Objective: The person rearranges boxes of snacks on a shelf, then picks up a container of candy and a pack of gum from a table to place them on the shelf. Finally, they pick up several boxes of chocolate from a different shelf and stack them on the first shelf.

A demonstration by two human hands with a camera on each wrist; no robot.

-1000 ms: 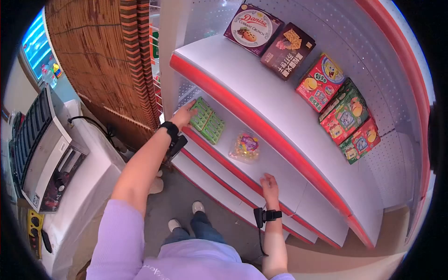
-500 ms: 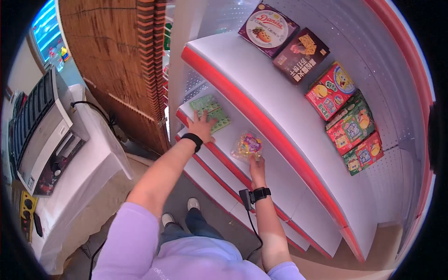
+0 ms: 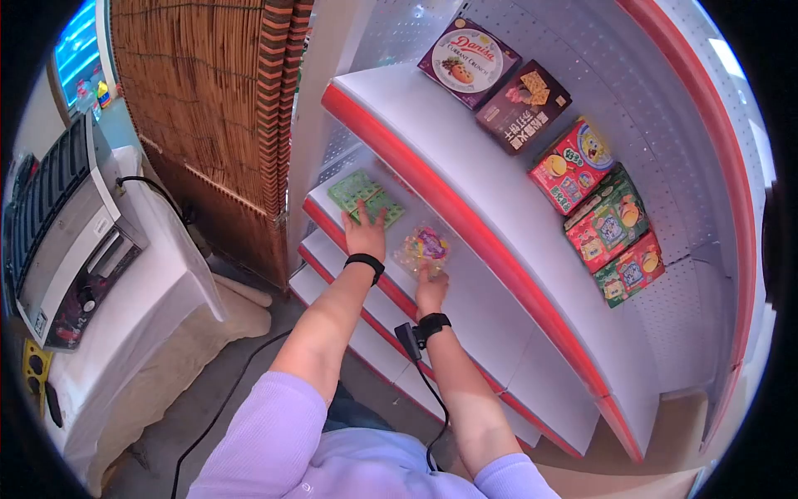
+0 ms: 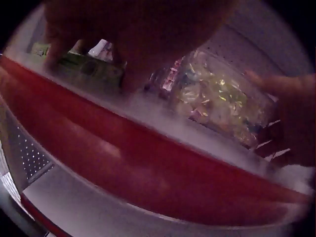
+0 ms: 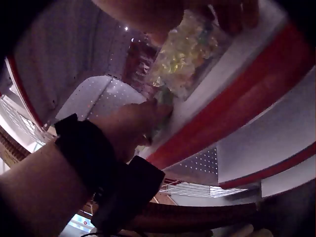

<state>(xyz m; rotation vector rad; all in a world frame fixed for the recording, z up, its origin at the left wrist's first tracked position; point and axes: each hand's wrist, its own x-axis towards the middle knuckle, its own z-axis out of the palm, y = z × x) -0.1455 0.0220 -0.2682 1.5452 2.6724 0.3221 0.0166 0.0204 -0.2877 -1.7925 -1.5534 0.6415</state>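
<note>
Two flat green packs lie side by side at the left end of the second shelf. Spread fingers of my left hand rest on their front part. Just to the right is a clear plastic box of wrapped candies with a purple label. My right hand grips its near end. In the left wrist view, the right thumb lies along one side of the candy box and the fingers curl at the other. The left palm hides part of a green pack there.
On the top shelf stand a purple Danisa box, a brown cracker box and several red and green snack boxes. Red edging of that shelf overhangs my hands. At left are a bamboo blind and a cloth-covered table.
My left hand has gone from the left end of the green packs to their front. The right hand has moved left from the shelf edge and taken hold of the candy box.
</note>
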